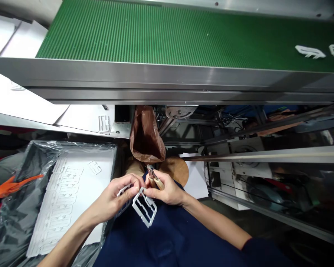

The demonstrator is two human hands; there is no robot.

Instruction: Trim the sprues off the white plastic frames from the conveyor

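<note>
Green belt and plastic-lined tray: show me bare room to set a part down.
Bare: the green belt's left half, beyond the metal rail; the white sheet between the lone part and the left forearm. Crowded: the belt's right end, with two white parts; the sheet's left side, under rows of parts.

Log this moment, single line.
left hand: slotted plastic frames | right hand: tan-handled nippers | brown bag: open, beyond nippers

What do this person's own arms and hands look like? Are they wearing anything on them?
The left hand and right hand are bare, with no gloves showing. The forearms are uncovered too. A dark navy sleeve ends near the right elbow; the left sleeve, if any, is out of view.
</note>
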